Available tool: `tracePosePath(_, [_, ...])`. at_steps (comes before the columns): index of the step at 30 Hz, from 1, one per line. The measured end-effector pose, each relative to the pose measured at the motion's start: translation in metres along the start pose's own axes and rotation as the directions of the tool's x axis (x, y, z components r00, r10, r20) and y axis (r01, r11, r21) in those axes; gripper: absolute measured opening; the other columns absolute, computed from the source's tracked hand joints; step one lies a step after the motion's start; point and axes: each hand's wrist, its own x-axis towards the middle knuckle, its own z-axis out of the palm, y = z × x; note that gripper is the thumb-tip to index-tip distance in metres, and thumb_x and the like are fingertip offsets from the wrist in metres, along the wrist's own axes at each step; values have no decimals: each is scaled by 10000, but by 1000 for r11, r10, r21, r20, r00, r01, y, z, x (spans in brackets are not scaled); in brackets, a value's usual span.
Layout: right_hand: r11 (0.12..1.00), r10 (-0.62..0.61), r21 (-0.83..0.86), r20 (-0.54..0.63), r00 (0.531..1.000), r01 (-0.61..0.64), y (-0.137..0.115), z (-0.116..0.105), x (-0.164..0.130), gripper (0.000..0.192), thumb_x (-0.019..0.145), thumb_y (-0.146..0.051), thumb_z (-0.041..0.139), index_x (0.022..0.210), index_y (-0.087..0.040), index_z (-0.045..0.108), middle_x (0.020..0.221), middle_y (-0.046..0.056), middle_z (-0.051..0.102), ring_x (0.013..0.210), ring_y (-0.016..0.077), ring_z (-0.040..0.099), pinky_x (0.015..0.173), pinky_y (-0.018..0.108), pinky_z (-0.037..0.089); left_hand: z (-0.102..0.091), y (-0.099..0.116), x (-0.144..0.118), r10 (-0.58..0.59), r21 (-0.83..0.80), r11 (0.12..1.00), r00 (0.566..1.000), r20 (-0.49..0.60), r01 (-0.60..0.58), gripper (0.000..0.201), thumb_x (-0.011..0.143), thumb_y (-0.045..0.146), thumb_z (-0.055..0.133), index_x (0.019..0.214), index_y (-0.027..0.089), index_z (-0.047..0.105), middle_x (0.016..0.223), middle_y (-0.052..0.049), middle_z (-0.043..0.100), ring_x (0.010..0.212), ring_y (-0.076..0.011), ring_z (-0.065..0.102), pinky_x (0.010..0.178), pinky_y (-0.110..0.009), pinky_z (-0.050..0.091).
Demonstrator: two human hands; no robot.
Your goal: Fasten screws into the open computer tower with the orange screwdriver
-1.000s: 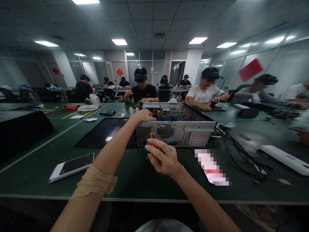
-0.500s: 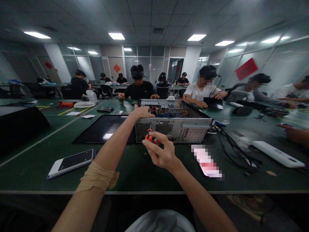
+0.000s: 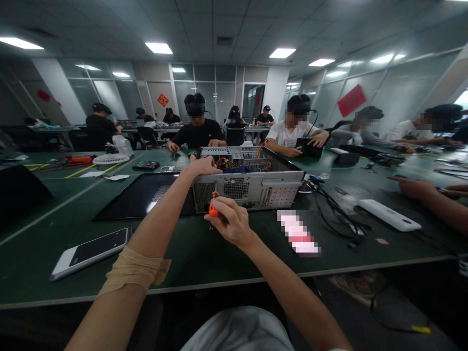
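In the middle of the table lies a computer case [image 3: 252, 190] on its side, its top uncovered and coloured wires visible inside. My left hand [image 3: 205, 165] grips the near left corner of its upper edge, fingers reaching over the rim. My right hand [image 3: 234, 222] pinches an orange-and-black screwdriver [image 3: 214, 208] by its handle, in front of the case's perforated rear panel. The screwdriver's tip is hard to see, so I cannot tell whether it touches the panel. Beside the case on the left, a black side panel [image 3: 135, 197] lies flat.
A white device with a dark screen [image 3: 93, 253] lies front left, a blurred-out phone [image 3: 298, 234] right of my right hand. Black cables [image 3: 338, 209] and a white power bank [image 3: 389, 215] are farther right. A white fan [image 3: 111, 159] lies back left. Co-workers sit opposite and right.
My view has turned right, so everything sits farther left. The screwdriver has turned in my right hand, showing more of its orange end. My left hand stays on the case.
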Motion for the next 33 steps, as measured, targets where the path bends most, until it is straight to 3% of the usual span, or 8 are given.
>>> tracePosePath(5, [999, -27, 31, -3, 1000, 27, -4, 1, -1, 163, 944, -292, 625, 1076, -196, 619, 1111, 85, 677, 900, 112, 687, 743, 187, 543, 3, -4, 6, 3, 9, 1000, 1000, 6, -4, 666, 794, 657, 520, 1259, 181, 537, 1279, -155, 646, 1190, -328, 582, 1082, -463, 315])
tracePosePath(8, [1000, -16, 25, 24, 1000, 16, -4, -1, -2, 191, 947, -247, 606, 1130, -211, 647, 1145, 84, 644, 861, 100, 674, 739, 185, 548, 4, -6, 7, 1, 1, 1000, 1000, 5, -1, 648, 795, 649, 527, 1247, 184, 541, 1267, -149, 651, 1182, -331, 587, 1066, -454, 341])
tracePosePath(14, [997, -50, 64, 31, 998, 48, -3, -2, 2, 306, 981, -152, 468, 1275, -168, 552, 1240, 116, 644, 1147, 142, 634, 907, 238, 544, 3, -4, 4, -20, 0, 1000, 1000, -3, 20, 630, 785, 643, 550, 1235, 202, 542, 1276, -127, 647, 1215, -330, 565, 1023, -409, 393])
tracePosePath(19, [995, -36, 90, 52, 998, 31, -4, -3, 1, 316, 968, -125, 437, 1260, -170, 549, 1257, 119, 639, 1176, 152, 619, 919, 266, 541, 2, -4, 3, -5, -18, 1000, 1000, 3, 5, 655, 786, 633, 551, 1244, 165, 532, 1269, -166, 645, 1186, -340, 584, 1002, -418, 409])
tracePosePath(25, [999, 29, 10, 139, 990, -30, -2, 0, -7, 187, 940, -289, 606, 1105, -224, 668, 1243, 103, 592, 942, 139, 665, 770, 229, 555, 3, -5, 4, -24, -42, 999, 1000, -5, 24, 611, 771, 620, 575, 1197, 183, 548, 1211, -138, 680, 1142, -328, 616, 1047, -437, 365])
tracePosePath(33, [1000, -1, 13, 110, 994, -1, -9, 2, -3, 202, 969, -298, 578, 1132, -187, 622, 1143, 86, 696, 1010, 123, 678, 835, 206, 515, 1, -2, 2, -13, 11, 1000, 1000, 6, 13, 634, 801, 645, 518, 1251, 199, 524, 1275, -144, 659, 1213, -328, 580, 1107, -490, 252])
